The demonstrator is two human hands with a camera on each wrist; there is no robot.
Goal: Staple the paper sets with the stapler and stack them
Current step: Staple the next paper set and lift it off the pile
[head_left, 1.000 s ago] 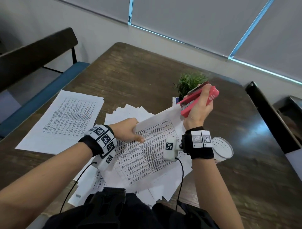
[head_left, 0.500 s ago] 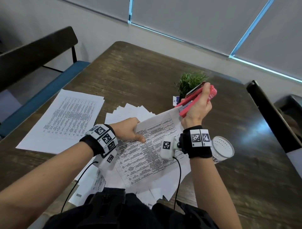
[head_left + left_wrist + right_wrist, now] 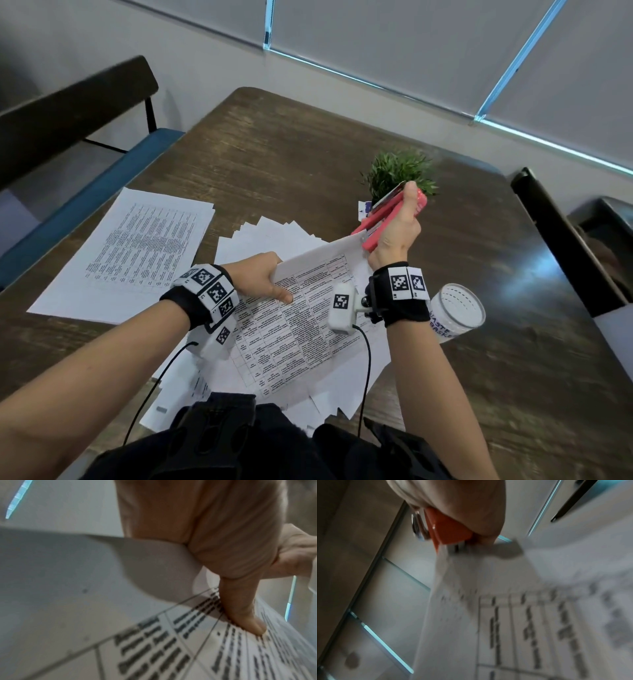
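Observation:
My left hand (image 3: 265, 279) pinches the upper edge of a printed paper set (image 3: 301, 329), thumb (image 3: 243, 612) on top of the sheet, and holds it raised over the table. My right hand (image 3: 399, 233) grips a red stapler (image 3: 380, 222) whose mouth sits over the set's top right corner. The wrist view shows the red stapler (image 3: 447, 534) clamped onto that paper corner (image 3: 453, 563). Loose white sheets (image 3: 274, 240) lie fanned out under the held set. A separate stack of printed paper (image 3: 137, 253) lies flat to the left.
A small green potted plant (image 3: 399, 171) stands just behind the stapler. A clear plastic cup (image 3: 457, 313) lies by my right wrist. The brown wooden table (image 3: 274, 144) has a bench (image 3: 68, 113) on the left and a dark chair (image 3: 565, 240) on the right.
The right hand has brought the stapler slightly down and left onto the paper corner. The left hand keeps its hold on the set in almost the same place.

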